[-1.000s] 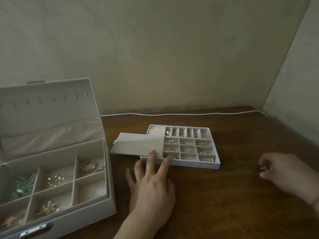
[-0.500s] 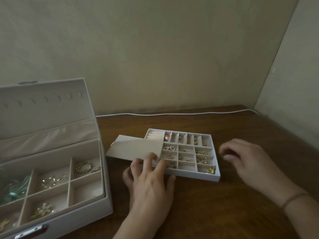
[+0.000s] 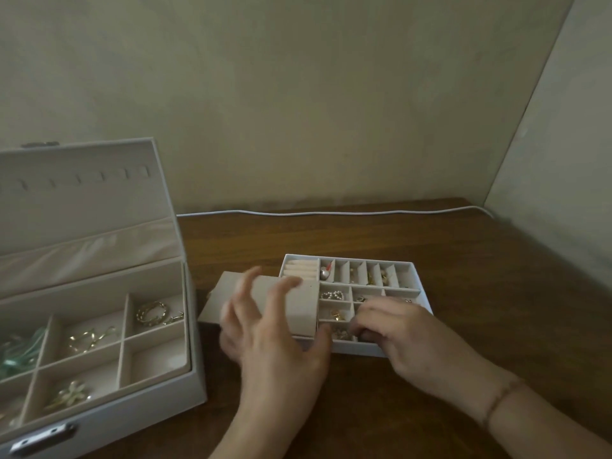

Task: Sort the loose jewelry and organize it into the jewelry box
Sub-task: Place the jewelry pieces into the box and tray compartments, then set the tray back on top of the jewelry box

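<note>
A dark brown wooden tabletop (image 3: 463, 260) with a lengthwise grain is seen filling the lower part of the view. A thin white cable (image 3: 331, 213) is laid along the tabletop's far edge, just in front of the wall, and is run from near the far left across to the far right corner. A plain, dull greenish-beige plastered wall (image 3: 298, 94) is set behind the far edge. A second, paler wall (image 3: 563, 160) is met at the right edge, forming a corner.

No legible text or labels.
</note>
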`<action>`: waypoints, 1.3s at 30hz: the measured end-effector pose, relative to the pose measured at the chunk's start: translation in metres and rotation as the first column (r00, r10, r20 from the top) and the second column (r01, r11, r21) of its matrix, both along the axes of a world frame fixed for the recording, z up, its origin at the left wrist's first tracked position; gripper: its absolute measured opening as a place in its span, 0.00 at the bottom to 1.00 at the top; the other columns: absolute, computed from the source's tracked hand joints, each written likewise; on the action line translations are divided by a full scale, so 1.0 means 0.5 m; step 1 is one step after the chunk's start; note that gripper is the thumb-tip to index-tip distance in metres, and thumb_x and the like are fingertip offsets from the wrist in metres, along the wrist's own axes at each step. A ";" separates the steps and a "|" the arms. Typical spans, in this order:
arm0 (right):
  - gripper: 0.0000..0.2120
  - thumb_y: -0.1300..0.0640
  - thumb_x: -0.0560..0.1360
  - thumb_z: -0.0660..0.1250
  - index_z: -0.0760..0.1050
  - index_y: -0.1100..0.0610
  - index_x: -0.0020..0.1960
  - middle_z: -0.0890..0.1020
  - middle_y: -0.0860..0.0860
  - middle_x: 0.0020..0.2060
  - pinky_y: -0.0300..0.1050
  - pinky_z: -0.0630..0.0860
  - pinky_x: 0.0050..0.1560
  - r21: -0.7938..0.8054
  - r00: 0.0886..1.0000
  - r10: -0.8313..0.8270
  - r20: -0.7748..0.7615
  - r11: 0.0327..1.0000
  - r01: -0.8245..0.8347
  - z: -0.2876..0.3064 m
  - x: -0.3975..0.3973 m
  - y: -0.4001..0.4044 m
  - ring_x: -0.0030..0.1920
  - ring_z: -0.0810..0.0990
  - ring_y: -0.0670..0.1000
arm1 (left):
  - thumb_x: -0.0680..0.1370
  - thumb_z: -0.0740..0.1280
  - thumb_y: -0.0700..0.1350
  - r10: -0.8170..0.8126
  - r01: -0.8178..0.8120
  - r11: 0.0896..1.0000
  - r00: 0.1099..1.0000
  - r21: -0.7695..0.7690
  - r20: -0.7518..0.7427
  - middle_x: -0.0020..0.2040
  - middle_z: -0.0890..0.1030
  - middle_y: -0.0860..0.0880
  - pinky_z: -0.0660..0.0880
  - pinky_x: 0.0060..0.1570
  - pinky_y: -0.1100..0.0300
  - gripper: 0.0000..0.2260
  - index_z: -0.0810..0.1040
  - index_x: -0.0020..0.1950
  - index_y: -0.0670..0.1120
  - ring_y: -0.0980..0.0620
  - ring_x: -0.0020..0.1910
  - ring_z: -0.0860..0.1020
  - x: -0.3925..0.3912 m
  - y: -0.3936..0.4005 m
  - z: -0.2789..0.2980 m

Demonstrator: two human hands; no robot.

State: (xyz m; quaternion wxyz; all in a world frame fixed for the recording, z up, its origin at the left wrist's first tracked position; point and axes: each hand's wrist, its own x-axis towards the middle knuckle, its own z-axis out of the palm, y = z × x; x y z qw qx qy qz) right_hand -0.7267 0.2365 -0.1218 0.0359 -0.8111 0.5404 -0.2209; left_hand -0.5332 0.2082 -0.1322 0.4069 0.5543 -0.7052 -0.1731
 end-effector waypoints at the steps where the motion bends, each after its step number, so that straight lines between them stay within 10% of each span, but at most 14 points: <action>1: 0.14 0.65 0.76 0.64 0.77 0.46 0.52 0.76 0.40 0.48 0.36 0.75 0.49 -0.008 1.000 0.004 -0.012 1.000 -0.004 -0.001 -0.002 0.000 0.50 0.73 0.39 | 0.68 0.78 0.51 0.040 -0.039 0.999 0.997 0.011 -0.064 0.75 0.46 0.61 0.55 0.73 0.41 0.31 0.67 0.66 0.65 0.54 0.74 0.44 0.004 -0.003 0.002; 13: 0.08 0.48 0.79 0.62 0.80 0.46 0.52 0.78 0.37 0.50 0.35 0.74 0.52 -0.090 0.999 0.042 -0.001 0.995 -0.042 -0.002 -0.019 0.022 0.54 0.74 0.38 | 0.70 0.78 0.38 -0.045 -0.001 0.986 0.960 -0.166 -0.276 0.76 0.44 0.63 0.53 0.69 0.63 0.37 0.61 0.60 0.72 0.52 0.79 0.46 0.015 -0.013 0.006; 19: 0.07 0.49 0.78 0.66 0.80 0.49 0.49 0.81 0.39 0.42 0.31 0.75 0.46 -0.295 0.919 -0.129 0.372 0.923 0.249 0.027 -0.058 0.031 0.46 0.79 0.39 | 0.73 0.68 0.38 -0.494 0.362 0.704 0.868 -0.611 -0.055 0.71 0.67 0.41 0.67 0.69 0.56 0.17 0.73 0.61 0.45 0.47 0.74 0.66 0.010 0.016 0.019; 22: 0.05 0.52 0.76 0.65 0.79 0.46 0.49 0.83 0.40 0.41 0.26 0.74 0.44 -0.192 0.718 -0.252 0.648 0.859 0.475 0.037 -0.087 0.035 0.47 0.80 0.38 | 0.75 0.67 0.38 -0.670 0.599 0.628 0.741 -0.497 0.046 0.67 0.73 0.49 0.74 0.61 0.58 0.12 0.77 0.56 0.49 0.48 0.66 0.75 0.009 0.032 0.022; 26: 0.07 0.54 0.79 0.62 0.79 0.46 0.49 0.83 0.43 0.41 0.36 0.75 0.40 0.097 0.575 -0.414 0.706 0.860 0.501 0.026 -0.118 0.019 0.44 0.80 0.45 | 0.76 0.66 0.47 -0.556 0.550 0.754 0.825 -0.360 0.097 0.65 0.74 0.60 0.74 0.61 0.60 0.10 0.77 0.56 0.56 0.55 0.67 0.73 0.007 0.020 0.009; 31: 0.14 0.48 0.75 0.70 0.77 0.43 0.61 0.73 0.34 0.53 0.31 0.71 0.43 0.279 0.843 -0.501 0.196 0.853 0.442 0.018 -0.128 0.016 0.52 0.74 0.38 | 0.75 0.45 0.68 -0.356 0.381 0.924 0.842 0.022 0.406 0.77 0.56 0.67 0.47 0.78 0.54 0.26 0.62 0.72 0.67 0.65 0.77 0.47 0.009 -0.002 0.003; 39: 0.35 0.38 0.70 0.71 0.64 0.41 0.73 0.63 0.33 0.61 0.39 0.73 0.60 0.454 0.897 -0.437 0.066 0.814 0.363 0.043 -0.132 0.032 0.60 0.69 0.39 | 0.69 0.32 0.71 -0.422 0.377 0.903 0.683 0.207 0.596 0.73 0.36 0.70 0.30 0.73 0.52 0.30 0.41 0.72 0.76 0.63 0.74 0.32 -0.001 0.005 0.017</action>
